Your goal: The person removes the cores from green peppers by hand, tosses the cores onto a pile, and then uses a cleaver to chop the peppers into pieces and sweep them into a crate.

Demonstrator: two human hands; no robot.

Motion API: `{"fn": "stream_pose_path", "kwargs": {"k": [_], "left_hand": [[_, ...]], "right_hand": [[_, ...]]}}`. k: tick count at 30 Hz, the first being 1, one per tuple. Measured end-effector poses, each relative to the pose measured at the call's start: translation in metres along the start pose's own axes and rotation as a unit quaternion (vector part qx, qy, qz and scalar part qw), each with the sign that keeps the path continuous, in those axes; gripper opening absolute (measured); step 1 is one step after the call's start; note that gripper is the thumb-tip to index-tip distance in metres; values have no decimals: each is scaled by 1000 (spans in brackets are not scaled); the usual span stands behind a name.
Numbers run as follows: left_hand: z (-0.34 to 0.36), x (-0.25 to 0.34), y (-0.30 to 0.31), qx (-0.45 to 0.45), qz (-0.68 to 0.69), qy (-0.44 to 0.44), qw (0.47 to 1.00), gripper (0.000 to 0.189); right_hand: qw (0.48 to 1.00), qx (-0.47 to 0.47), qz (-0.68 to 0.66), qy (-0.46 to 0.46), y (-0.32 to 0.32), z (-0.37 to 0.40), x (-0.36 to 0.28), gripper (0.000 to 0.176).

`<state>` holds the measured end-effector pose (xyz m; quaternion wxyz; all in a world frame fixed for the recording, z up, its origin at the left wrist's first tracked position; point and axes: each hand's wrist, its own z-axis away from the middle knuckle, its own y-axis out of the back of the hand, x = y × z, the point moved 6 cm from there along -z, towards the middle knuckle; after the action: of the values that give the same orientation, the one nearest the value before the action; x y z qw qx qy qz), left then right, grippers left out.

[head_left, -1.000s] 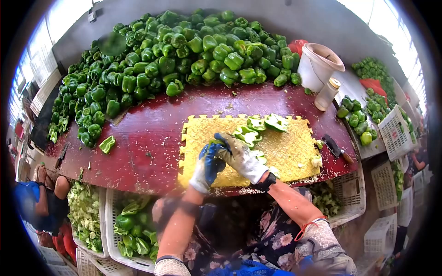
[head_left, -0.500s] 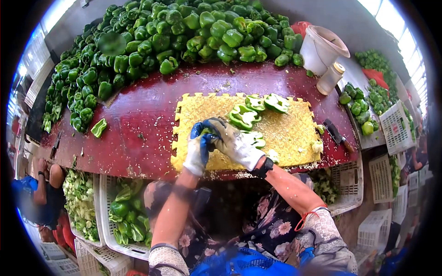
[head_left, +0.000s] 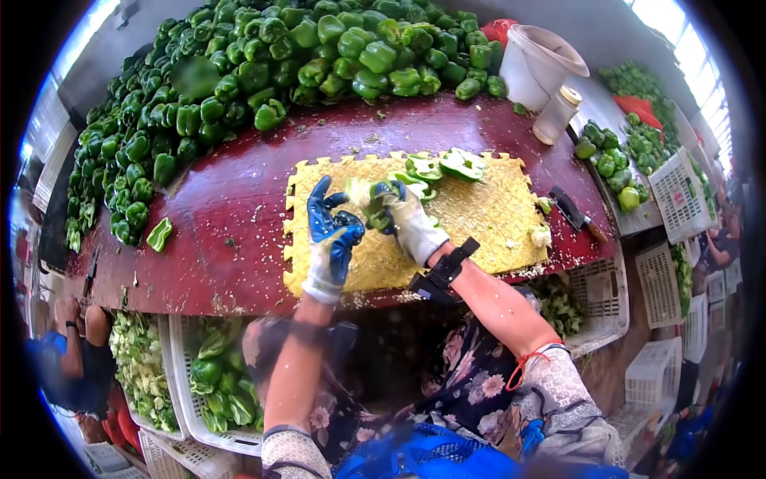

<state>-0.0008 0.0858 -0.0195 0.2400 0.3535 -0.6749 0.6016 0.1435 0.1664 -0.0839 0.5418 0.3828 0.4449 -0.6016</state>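
My left hand (head_left: 331, 243), in a blue-coated white glove, is raised over the left part of the yellow foam mat (head_left: 479, 239). Its fingers are apart and hold nothing. Close beside it, my gloved right hand (head_left: 405, 219) grips a blurred, pale green piece of bell pepper (head_left: 361, 193); the fingers hide part of it. Just beyond my right hand, cut green bell pepper pieces (head_left: 463, 164) lie on the mat, some with their pale insides showing. A whitish pepper scrap (head_left: 540, 235) rests near the mat's right edge.
A large heap of whole green peppers (head_left: 263, 72) covers the back of the red table (head_left: 215, 263). A knife (head_left: 576, 214) lies right of the mat. A white bucket (head_left: 527, 68) and a jar (head_left: 557, 116) stand at back right. Crates (head_left: 182, 359) sit below; another person (head_left: 72, 343) is at left.
My hands were together and have parted. The left hand has opened; the right has moved slightly up and right, with the pepper piece in its fingers. The view has shifted a little.
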Motion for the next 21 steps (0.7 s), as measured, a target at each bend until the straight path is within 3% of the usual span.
{"fn": "stream_pose_path", "kwargs": {"k": [1,2,3,5,6,7,8,9,10,11,12,14,15,17,18,19,20,21], "left_hand": [[-2,1,2,-22,12,4,1000,81],[-2,0,4,-15,-8,-4,1000,67],[-2,-5,9,-16,-7,-5,1000,67],[-1,-26,35,39,-26,45,998,53],[2,-33,48,93,-39,62,993,40],[3,-37,54,92,-39,60,993,40],[6,-41,68,148,-49,74,985,37],[9,-43,78,205,-59,88,973,34],[9,-40,80,223,-71,78,969,26],[8,-37,79,223,-70,77,969,26],[8,-33,78,224,-68,76,969,24],[8,-37,77,194,-37,90,976,22],[10,-37,67,200,-37,136,969,24],[13,-37,46,143,-38,152,977,26],[8,-34,35,83,-88,66,990,28],[6,-35,27,21,-137,-18,990,30],[5,-59,58,48,95,124,987,32],[7,-47,51,50,92,121,987,33]], "right_hand": [[999,-1,-24,-34,-1,3,-9,49],[993,37,-100,-48,4,10,-17,44],[993,68,-84,-46,6,22,-38,41],[991,6,-126,42,14,-4,-37,41],[991,7,-127,44,14,3,-42,41],[998,12,5,58,12,18,-53,41],[988,17,137,70,8,31,-67,40],[925,-83,361,85,3,39,-78,40],[783,-86,574,226,8,25,-60,41],[574,-80,737,347,7,14,-32,41],[574,-79,738,346,3,20,-41,41],[839,-21,520,158,8,38,-81,46],[839,-18,522,156,0,53,-97,46],[939,-61,338,-8,-12,72,-99,46],[916,-153,342,142,-19,37,-65,45],[885,-188,356,233,-30,43,-62,42],[902,-167,340,206,-27,46,-72,40],[917,-148,325,178,-25,48,-84,39]]}}
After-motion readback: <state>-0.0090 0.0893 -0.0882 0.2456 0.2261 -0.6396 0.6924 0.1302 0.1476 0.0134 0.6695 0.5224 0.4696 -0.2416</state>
